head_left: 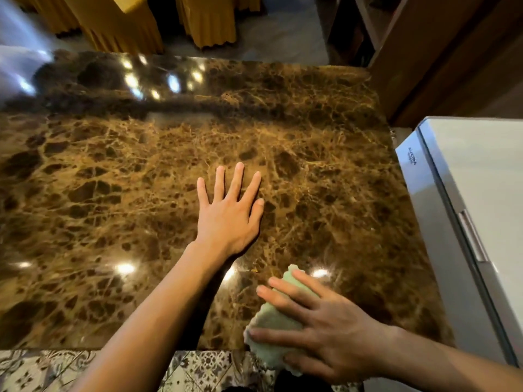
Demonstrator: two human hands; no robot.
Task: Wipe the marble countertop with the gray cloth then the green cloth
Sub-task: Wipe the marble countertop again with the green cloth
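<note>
The brown veined marble countertop (113,179) fills most of the view and shines with light spots. My left hand (229,213) lies flat on it near the middle, fingers spread, holding nothing. My right hand (319,326) presses on the folded green cloth (271,321) at the counter's near edge, to the right; fingers cover most of the cloth and part of it hangs over the edge. No gray cloth is in view.
A white chest freezer (469,193) with a metal handle stands against the counter's right side. Yellow-draped furniture (119,21) stands beyond the far edge. A wooden cabinet (441,52) is at the upper right. Patterned floor tiles (42,369) show below the near edge.
</note>
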